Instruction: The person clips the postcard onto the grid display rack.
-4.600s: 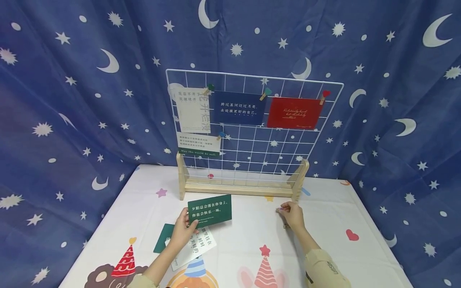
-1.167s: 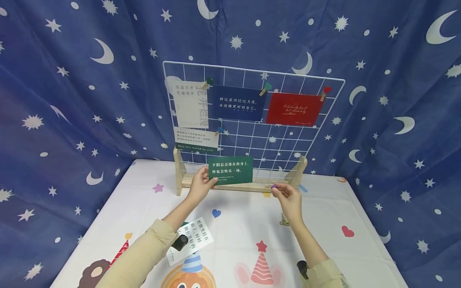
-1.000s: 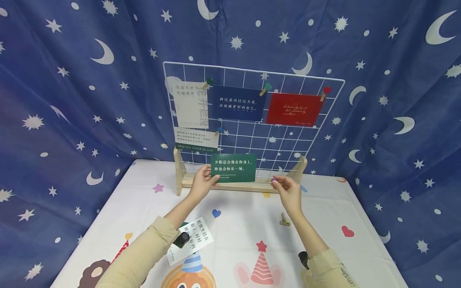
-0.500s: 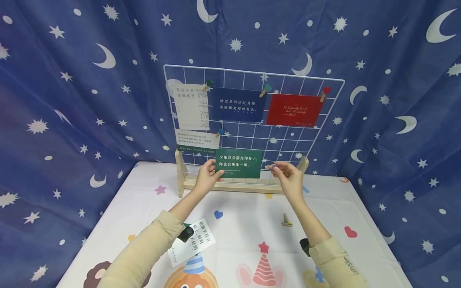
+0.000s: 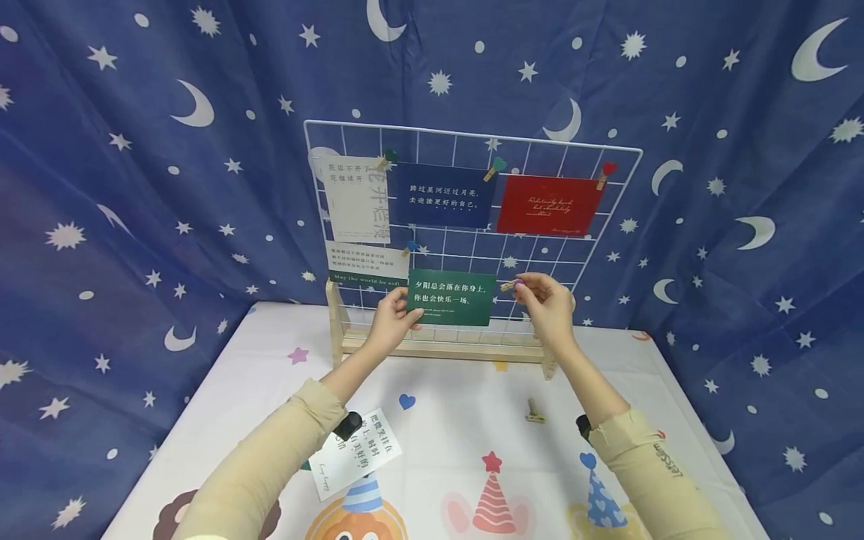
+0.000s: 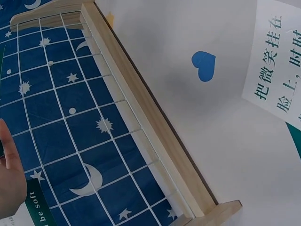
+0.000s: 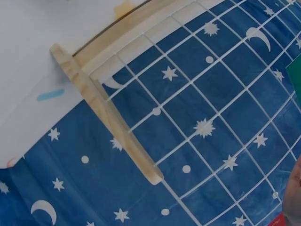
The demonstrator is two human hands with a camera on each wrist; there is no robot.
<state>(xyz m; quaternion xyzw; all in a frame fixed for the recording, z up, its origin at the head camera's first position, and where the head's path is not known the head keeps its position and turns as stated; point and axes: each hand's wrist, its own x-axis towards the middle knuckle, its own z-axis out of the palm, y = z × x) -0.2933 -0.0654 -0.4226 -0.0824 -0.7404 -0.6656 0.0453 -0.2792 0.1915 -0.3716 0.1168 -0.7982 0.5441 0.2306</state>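
My left hand (image 5: 394, 319) pinches the lower left corner of a green card (image 5: 451, 300) with white writing, held up before the lower middle of a white wire grid (image 5: 520, 264). Just right of the card, my right hand (image 5: 548, 306) pinches a small wooden clothespin (image 5: 508, 286) with a purple top. The clothespin points at the card's right edge, a small gap apart. In the left wrist view only part of the left hand (image 6: 10, 174) shows at the left border. The right wrist view has a sliver of the right hand (image 7: 294, 193) and the green card's edge (image 7: 295, 77).
A white card (image 5: 354, 199), a blue card (image 5: 443, 196), a red card (image 5: 550, 205) and a white-and-green card (image 5: 368, 264) hang clipped on the grid. Its wooden base (image 5: 439, 349) stands on the table. A loose clothespin (image 5: 535, 411) and a white card (image 5: 358, 454) lie in front.
Both hands have risen from the table to the grid, the left with the green card, the right with the clothespin. Over the last second both moved further up, the card also rightwards.
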